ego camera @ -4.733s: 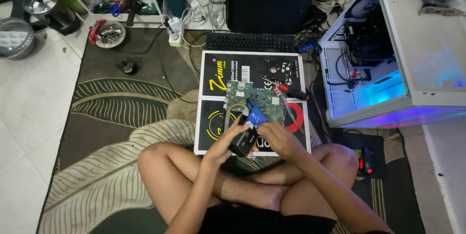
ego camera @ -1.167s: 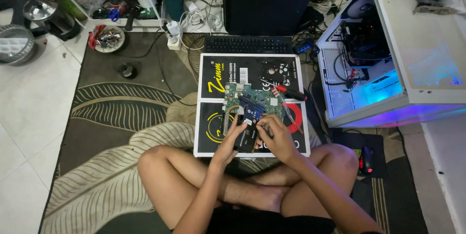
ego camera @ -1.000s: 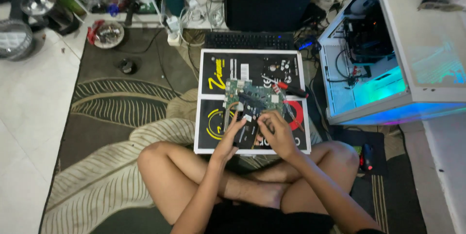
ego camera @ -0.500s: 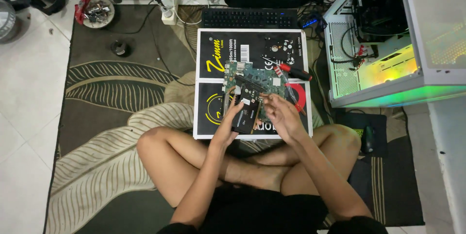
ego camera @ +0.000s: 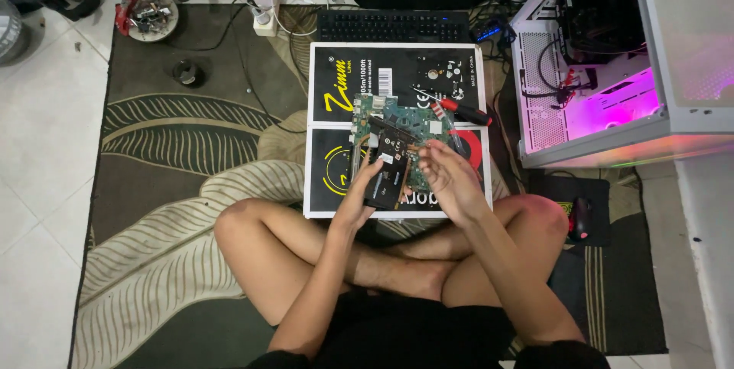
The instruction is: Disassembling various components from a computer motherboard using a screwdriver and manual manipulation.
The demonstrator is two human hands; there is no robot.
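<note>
- Watching the feed from the head camera here: the green circuit board (ego camera: 405, 136) is my landmark, it lies on a black printed carton (ego camera: 397, 78) on the rug.
- A good chunk of that board is hidden, since a black rectangular part (ego camera: 388, 166) and both hands sit over its near half. I can only see the far edge and a strip on the right.
- What's under the black part is anyone's guess, and I can't tell whether it rests on the board or is lifted clear of it.
- Left hand (ego camera: 359, 199) is at the board's near left corner, fingers wrapped round the near end of the black part, thumb on top. So that hand is clamped on it.
- Right hand (ego camera: 451, 178) is over the board's near right side, fingers loosely spread and curled. It looks just beside the black part; whether a fingertip touches it, I can't make out.
- Red-handled screwdriver (ego camera: 457, 110) lies just beyond the board's far right corner, on the carton.
- Black keyboard (ego camera: 393, 26) sits further out past the carton, its far edge partly under a dark monitor base.
- White PC case (ego camera: 612, 78) glowing pink is well off to the board's right, cut off by the frame's edge.
- The person's crossed legs fill the near side; small stuff in the dish at top left is too tiny to tell.
</note>
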